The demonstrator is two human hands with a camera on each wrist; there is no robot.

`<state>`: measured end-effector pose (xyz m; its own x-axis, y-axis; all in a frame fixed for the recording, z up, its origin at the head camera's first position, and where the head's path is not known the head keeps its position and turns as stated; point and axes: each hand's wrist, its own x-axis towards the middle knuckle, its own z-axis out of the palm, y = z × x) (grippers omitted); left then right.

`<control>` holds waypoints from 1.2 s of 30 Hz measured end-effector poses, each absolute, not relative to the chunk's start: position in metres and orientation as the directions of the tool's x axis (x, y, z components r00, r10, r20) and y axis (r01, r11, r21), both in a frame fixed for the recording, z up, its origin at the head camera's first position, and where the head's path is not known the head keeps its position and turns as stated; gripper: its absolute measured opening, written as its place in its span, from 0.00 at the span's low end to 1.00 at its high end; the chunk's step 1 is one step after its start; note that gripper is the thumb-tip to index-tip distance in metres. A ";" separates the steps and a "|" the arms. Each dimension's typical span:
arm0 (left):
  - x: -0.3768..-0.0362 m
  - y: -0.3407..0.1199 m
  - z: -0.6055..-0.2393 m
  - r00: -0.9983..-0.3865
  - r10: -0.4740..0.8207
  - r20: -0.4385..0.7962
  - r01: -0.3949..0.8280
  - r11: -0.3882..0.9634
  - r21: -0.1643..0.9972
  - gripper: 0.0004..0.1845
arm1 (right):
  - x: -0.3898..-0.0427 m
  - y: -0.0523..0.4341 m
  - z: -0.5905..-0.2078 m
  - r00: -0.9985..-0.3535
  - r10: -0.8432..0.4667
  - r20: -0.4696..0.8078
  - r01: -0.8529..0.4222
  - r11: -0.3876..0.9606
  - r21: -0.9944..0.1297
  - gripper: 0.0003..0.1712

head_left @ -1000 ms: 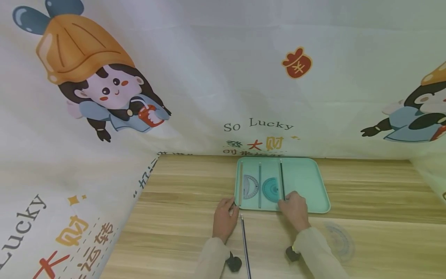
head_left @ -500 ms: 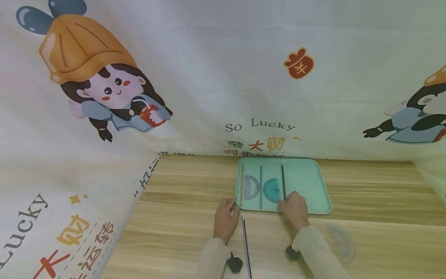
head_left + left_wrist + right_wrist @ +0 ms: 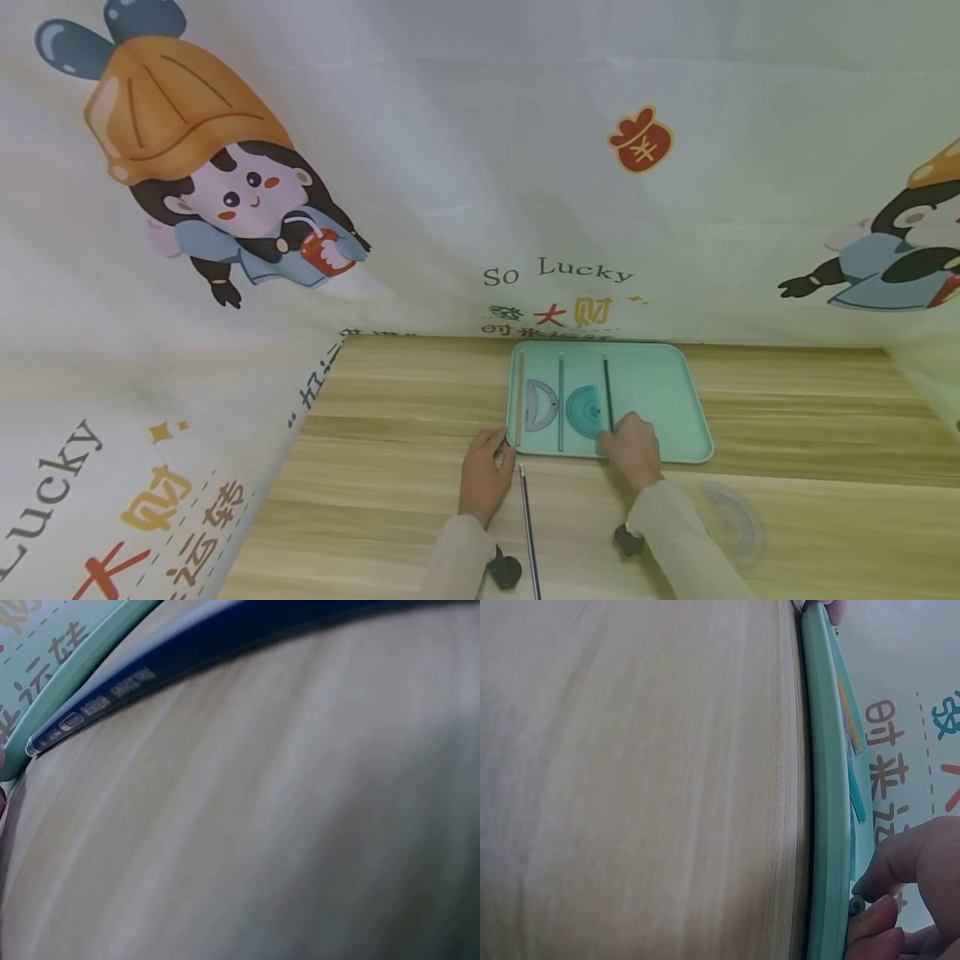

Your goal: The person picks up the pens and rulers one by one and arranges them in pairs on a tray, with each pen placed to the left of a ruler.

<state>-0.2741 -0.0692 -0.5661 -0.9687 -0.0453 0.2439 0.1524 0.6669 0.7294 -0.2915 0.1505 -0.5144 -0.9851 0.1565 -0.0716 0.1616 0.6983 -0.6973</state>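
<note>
My right hand (image 3: 633, 450) pinches the near end of a black pencil (image 3: 607, 387) lying in the mint green tray (image 3: 667, 400). In the right wrist view, the pencil end (image 3: 857, 904) shows between thumb and fingers just inside the tray's rim. My left hand (image 3: 483, 475) holds the tray's near left corner between thumb and finger. Left of the black pencil, the tray bears a teal protractor (image 3: 583, 411), a blue-green pencil (image 3: 560, 404), a clear protractor (image 3: 542, 406) and a yellow pencil (image 3: 520, 400). The pencils lie roughly parallel, with the protractors between them.
A dark blue pencil (image 3: 528, 525) lies on the wooden table (image 3: 390, 467) between my forearms, its far end near the tray. Another clear protractor (image 3: 738, 521) lies right of my right forearm. A printed cloth wall (image 3: 450, 167) stands right behind the tray.
</note>
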 end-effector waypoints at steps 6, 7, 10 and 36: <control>-0.274 -0.069 -0.566 -0.973 -0.052 0.225 0.135 0.663 0.736 0.19 | -0.293 0.150 -0.514 -0.985 0.151 -0.083 0.167 0.716 -0.678 0.18; -0.275 -0.069 -0.566 -0.973 -0.053 0.226 0.135 0.665 0.735 0.19 | -0.293 0.150 -0.513 -0.985 0.150 -0.088 0.170 0.718 -0.675 0.18; -0.275 -0.069 -0.566 -0.972 -0.053 0.228 0.136 0.664 0.735 0.19 | -0.294 0.150 -0.513 -0.985 0.144 -0.097 0.172 0.729 -0.663 0.17; -0.274 -0.070 -0.567 -0.970 -0.041 0.241 0.150 0.678 0.720 0.19 | -0.290 0.145 -0.507 -0.987 0.126 -0.097 0.158 0.764 -0.626 0.15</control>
<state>-0.2743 -0.0699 -0.5665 -0.9696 -0.0413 0.2410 0.1500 0.6779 0.7197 -0.2904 0.1449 -0.5074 -0.9874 0.1256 -0.0966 0.1584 0.7638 -0.6257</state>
